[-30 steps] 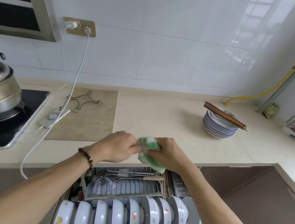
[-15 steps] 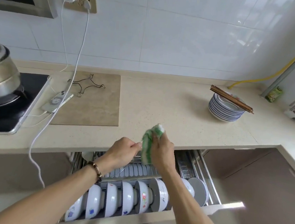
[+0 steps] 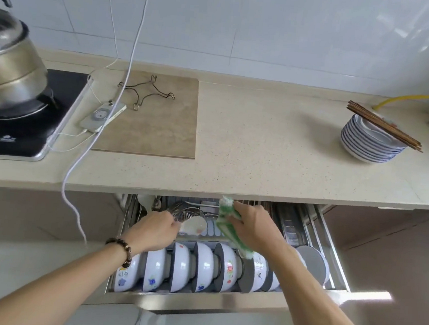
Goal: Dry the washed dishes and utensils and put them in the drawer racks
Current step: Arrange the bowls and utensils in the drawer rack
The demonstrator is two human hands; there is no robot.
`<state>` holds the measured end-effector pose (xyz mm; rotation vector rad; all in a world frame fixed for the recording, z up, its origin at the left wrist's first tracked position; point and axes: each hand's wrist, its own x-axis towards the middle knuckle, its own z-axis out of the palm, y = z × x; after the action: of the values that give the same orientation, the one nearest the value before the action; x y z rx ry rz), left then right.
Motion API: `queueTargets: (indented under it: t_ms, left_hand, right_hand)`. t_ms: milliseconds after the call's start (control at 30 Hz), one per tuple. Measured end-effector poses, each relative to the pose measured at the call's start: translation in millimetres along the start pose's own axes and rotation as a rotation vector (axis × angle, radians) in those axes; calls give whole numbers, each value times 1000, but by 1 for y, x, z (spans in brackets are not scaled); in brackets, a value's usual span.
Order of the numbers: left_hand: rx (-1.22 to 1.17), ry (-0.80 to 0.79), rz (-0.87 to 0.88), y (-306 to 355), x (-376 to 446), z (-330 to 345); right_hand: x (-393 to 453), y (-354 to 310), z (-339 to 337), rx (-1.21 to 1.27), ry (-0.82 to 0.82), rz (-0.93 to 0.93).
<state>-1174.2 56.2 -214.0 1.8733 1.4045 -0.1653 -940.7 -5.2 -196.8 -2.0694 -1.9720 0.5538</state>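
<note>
A steel pot (image 3: 9, 64) sits on the black cooktop (image 3: 23, 126) at far left; a phone (image 3: 101, 116) on its cable lies beside it. Below the counter (image 3: 260, 153) the drawer (image 3: 222, 306) stands pulled out, its front row packed with white bowls (image 3: 202, 266) on edge. Over the rear rack the left hand (image 3: 155, 230), fingers curled, pinches a small white spoon (image 3: 194, 226) with pale markings, just beside a wire strainer (image 3: 186, 212). The right hand (image 3: 254, 225) is clamped on a green-and-white cloth (image 3: 225, 221) that hangs toward the bowls. A grey plate (image 3: 313, 263) stands at the row's right end. On the counter at right, chopsticks (image 3: 384, 125) lie across stacked blue-rimmed plates (image 3: 368, 145), with bare counter between them and the tile (image 3: 157, 122).
</note>
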Motion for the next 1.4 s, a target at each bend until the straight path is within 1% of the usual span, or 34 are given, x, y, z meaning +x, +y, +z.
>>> queueTargets:
  t_ms: [67, 167, 300, 433, 567, 733, 800, 867, 1000, 1067, 1133, 1200, 1300, 1400]
  left_hand:
    - [-95, 33, -154, -31, 10, 12]
    - [-264, 55, -307, -71, 31, 32]
    - [-426, 97, -407, -107, 77, 56]
    - [-550, 145, -486, -140, 136, 81]
    - [-503, 168, -481, -163, 182, 98]
    - [-367, 150, -475, -181, 213, 104]
    - [-353, 159, -471, -187, 221, 109]
    - [-330, 189, -447, -189, 223, 113]
    - [-221, 151, -370, -180, 209, 113]
    - [-129, 133, -349, -174, 199, 112]
    - [-1, 153, -298, -168, 186, 110]
    - [157, 193, -175, -157, 167, 105]
    - [372, 215, 75, -129, 131, 97]
    - [458, 420, 304, -95, 103, 86]
  right_hand:
    - [5, 2, 24, 75, -70, 54]
    - [19, 6, 62, 194, -105, 133]
    - [40, 10, 105, 261, -130, 165]
    - [64, 14, 143, 304, -115, 170]
    - [90, 24, 170, 301, -78, 185]
    - [113, 30, 188, 274, -86, 173]
    - [117, 32, 194, 275, -90, 166]
    - [118, 34, 196, 270, -79, 172]
    - [111, 38, 198, 298, -91, 195]
    - [105, 39, 195, 311, -81, 206]
    - [99, 40, 189, 362, -75, 215]
    - [89, 36, 179, 408, -93, 215]
    - [70, 35, 159, 532, -82, 233]
    - [52, 32, 123, 544, -115, 234]
